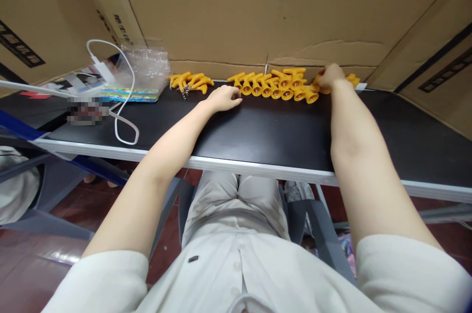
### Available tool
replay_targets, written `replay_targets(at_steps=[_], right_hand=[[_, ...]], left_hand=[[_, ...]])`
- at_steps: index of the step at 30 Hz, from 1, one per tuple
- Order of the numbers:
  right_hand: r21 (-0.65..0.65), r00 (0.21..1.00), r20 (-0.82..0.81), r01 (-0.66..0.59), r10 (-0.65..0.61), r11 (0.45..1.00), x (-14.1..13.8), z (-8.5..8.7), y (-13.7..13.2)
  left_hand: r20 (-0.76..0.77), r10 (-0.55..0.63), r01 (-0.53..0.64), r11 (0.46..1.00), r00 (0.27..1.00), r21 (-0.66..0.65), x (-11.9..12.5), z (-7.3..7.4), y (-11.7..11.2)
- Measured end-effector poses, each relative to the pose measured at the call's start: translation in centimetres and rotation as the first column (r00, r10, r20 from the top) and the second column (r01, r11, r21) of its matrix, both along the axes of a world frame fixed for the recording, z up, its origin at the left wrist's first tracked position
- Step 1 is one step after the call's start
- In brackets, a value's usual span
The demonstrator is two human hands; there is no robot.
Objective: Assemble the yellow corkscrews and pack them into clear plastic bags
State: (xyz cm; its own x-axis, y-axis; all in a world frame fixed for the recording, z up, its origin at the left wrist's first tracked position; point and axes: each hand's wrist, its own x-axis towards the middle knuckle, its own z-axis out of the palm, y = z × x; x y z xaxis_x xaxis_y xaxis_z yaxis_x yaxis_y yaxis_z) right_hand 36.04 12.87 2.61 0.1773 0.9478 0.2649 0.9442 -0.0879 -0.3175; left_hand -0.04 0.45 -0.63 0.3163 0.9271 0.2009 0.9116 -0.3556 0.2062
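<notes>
Right hand [330, 76] clasps orange pieces [275, 86] at the row's right end — left hand [223, 98], half-curled, empty, beside its left.

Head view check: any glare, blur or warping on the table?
Head view: light even, shadows soft; wide lens bows the table edge; slight glare on the plastic bag; one pixelated patch at left; yellow pieces sharp.

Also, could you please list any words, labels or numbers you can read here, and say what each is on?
None can be read for certain.
Black print on the cardboard box: tilted, too small.
Black marks on the left box: too small.
Papers at the left end of the table: too small.
Patch beside them: blurred.
</notes>
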Motion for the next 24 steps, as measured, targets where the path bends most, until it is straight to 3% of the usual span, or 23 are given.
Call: replay_targets(at_steps=[4,13,19,24], right_hand=[[0.040,1.000,0.000,-0.022,0.022,0.999,-1.0,0.5,-1.3],[0.035,1.000,0.018,-0.022,0.021,0.999,-0.7,0.1,-1.1],[0.089,0.997,0.081,0.012,-0.019,0.996,-0.6,3.0,-2.6],[0.007,0.989,0.114,0.090,-0.090,0.996,-0.5,4.8,-4.7]], left_hand=[[0.013,-0.009,0.009,1.000,1.000,0.008,-0.2,-0.1,0.2],[0.009,-0.019,0.018,1.000,1.000,0.015,-0.4,-0.4,0.6],[0.022,-0.020,0.020,1.000,1.000,0.023,-0.4,-0.4,0.6],[0.039,-0.017,0.016,0.999,0.999,0.032,-0.6,-0.8,1.1]])
